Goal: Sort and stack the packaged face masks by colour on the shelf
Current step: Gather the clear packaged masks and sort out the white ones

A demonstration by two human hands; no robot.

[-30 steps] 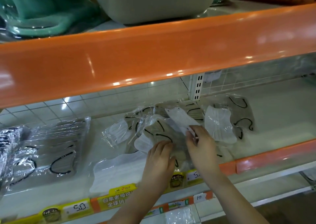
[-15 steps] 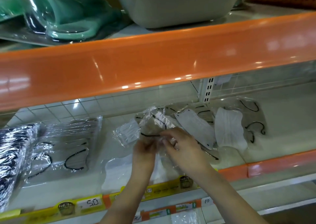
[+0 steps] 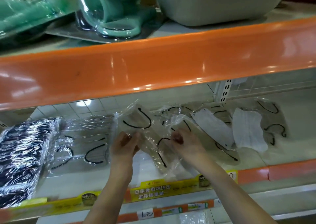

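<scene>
The shelf (image 3: 290, 148) carried packaged face masks in several groups. At its left end lay a stack of dark masks (image 3: 20, 157), and just beside it a stack of beige masks (image 3: 82, 141) with black ear loops in clear wrap. Near the middle and right, loose packets lay mixed: two white masks (image 3: 246, 129) among more beige ones. The left hand (image 3: 125, 143) gripped one beige mask packet (image 3: 136, 121), which was tilted up above the shelf. The right hand (image 3: 185, 141) pinched the clear wrap of another beige packet (image 3: 164, 153) just beside it. On the upper shelf (image 3: 153, 61) stood a grey tub (image 3: 213, 1) and green wrapped goods (image 3: 109, 15).
</scene>
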